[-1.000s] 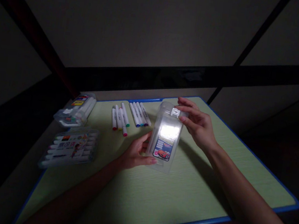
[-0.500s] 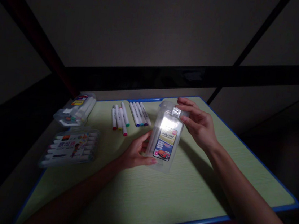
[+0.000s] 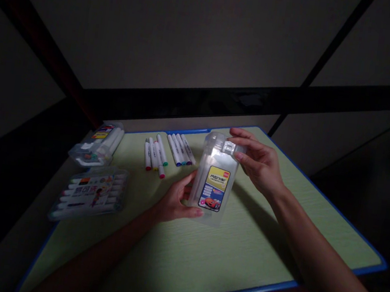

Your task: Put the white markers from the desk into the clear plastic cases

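Head view: over the table (image 3: 256,253), the case (image 3: 216,189) tilts between both hands, its long axis pointing mostly away from the person. The left hand (image 3: 174,201) grasps its near left side; the right hand (image 3: 261,166) holds its far right corner, nearer the latch (image 3: 229,147).

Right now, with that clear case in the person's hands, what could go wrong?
The clear case is tilted and looks smooth, so it might slip from the left hand if the right hand pushes hard near the latch. The loose markers could roll if bumped. The marker pack seems to jut past the table's left edge, so a knock from the left arm might tip it off.
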`<state>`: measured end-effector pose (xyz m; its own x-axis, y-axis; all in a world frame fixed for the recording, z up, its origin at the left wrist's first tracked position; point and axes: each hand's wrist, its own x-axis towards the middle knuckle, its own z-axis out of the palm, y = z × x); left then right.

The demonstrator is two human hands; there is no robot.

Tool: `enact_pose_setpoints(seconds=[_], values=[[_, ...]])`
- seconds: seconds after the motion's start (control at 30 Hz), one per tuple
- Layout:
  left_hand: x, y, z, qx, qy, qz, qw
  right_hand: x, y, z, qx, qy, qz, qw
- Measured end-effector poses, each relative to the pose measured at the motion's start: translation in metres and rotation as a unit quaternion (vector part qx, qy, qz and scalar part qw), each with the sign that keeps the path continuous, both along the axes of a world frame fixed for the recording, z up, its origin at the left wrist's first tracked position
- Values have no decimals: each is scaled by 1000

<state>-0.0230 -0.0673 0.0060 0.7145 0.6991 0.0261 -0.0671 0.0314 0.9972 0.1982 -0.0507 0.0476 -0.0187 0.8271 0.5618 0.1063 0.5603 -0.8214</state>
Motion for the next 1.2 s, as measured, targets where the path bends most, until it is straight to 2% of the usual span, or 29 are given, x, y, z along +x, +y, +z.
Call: enact_pose_setpoints(seconds=[0.23, 0.5, 0.7, 0.8, 0.97, 1.2], values=[[-1, 1, -1, -3, 6, 9, 1000, -2, 0, 1, 8, -7, 3, 1000], [0, 1, -2, -11, -25, 3, 1000, -6, -7, 0, 68, -128, -68, 987], [0, 1, -4, -13, -22, 13, 1000, -7, -12, 1, 85, -194, -117, 970], [-1, 2, -4, -11, -11, 8, 1000, -5, -8, 1, 78, -161, -103, 979], [-2, 3, -6, -9, -16, -11, 1000, -2, 0, -2, 33, -45, -30, 998], [0, 1, -1, -12, -15, -2, 1000, -1, 4, -5, 12, 23, 2, 1000]])
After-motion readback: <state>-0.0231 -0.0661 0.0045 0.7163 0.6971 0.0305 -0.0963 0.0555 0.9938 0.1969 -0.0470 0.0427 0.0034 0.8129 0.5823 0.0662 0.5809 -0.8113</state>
